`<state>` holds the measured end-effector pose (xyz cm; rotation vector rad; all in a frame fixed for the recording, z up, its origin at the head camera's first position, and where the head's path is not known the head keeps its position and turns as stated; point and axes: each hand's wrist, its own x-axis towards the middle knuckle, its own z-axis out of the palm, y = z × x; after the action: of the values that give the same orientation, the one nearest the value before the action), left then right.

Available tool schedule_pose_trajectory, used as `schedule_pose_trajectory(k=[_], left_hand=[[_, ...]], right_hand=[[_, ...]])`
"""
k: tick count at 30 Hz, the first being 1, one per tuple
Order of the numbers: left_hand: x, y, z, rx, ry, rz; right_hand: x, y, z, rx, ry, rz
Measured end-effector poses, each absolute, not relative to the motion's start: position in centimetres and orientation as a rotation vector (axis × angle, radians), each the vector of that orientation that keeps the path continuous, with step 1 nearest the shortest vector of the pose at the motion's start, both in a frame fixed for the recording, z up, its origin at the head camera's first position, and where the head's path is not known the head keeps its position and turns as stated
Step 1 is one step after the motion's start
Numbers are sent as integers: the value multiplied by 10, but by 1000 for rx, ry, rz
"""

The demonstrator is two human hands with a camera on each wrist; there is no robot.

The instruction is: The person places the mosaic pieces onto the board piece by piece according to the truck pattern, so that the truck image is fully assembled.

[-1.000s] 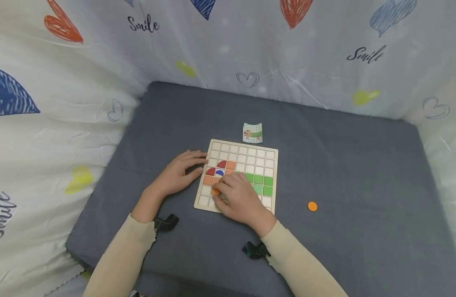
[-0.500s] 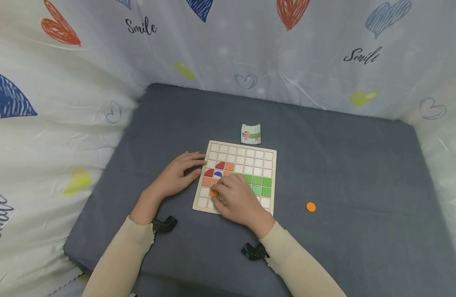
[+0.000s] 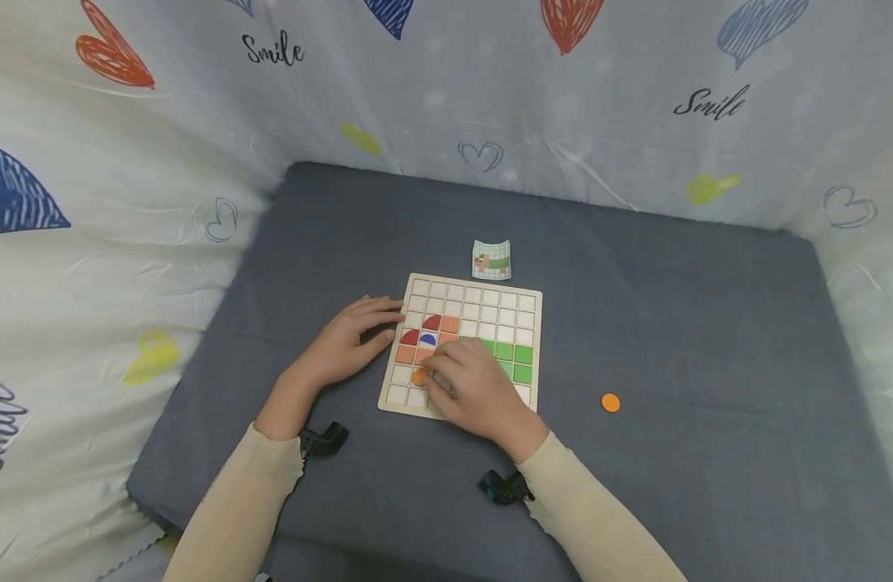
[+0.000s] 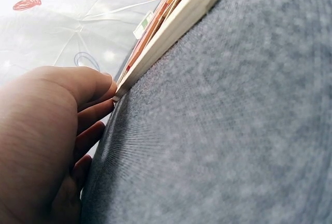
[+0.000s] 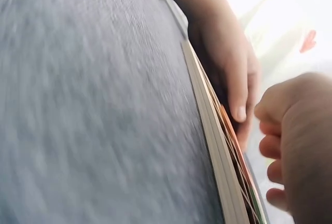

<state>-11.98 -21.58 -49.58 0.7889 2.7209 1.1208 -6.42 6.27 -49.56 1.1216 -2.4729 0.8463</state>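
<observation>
A light wooden grid board [image 3: 490,309] lies on the grey cloth, with red, orange, green and blue-and-white pieces in some squares. My left hand [image 3: 351,339] rests at its left edge, fingers extended; in the left wrist view the fingertips [image 4: 110,86] meet the board's corner. An orange disc [image 3: 419,377] sits in a lower-left square. Right beside the disc is my right hand [image 3: 478,388], over the lower board, fingers loosely bent and hiding the squares beneath. Nothing shows between its fingers in the right wrist view.
Another orange disc [image 3: 610,402] lies on the cloth to the right of the board. Behind the board is a small curled picture card [image 3: 491,260] showing a coloured grid pattern. A white curtain [image 3: 584,121] with printed hearts surrounds the table [image 3: 693,323].
My right hand has drawn slightly right, off the orange disc it was pinching; the disc now shows more fully in its square. The left hand has stayed at the board's edge.
</observation>
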Motion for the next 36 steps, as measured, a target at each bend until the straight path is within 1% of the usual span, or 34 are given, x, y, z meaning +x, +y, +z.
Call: schedule_pose_trajectory(k=[6, 20, 27, 36], left_hand=[[-119, -215, -493, 784, 2725, 1110], [-119, -215, -493, 771, 2719, 1095], [-119, -216, -494, 770, 2719, 1084], [-119, -217, -496, 775, 2711, 1083]], right_hand=[[-61, 81, -493, 1018, -2470, 885], [-38, 152, -494, 683, -2496, 1003], [-26, 188, -498, 613, -2502, 923], [-9, 228, -503, 441, -2530, 862]])
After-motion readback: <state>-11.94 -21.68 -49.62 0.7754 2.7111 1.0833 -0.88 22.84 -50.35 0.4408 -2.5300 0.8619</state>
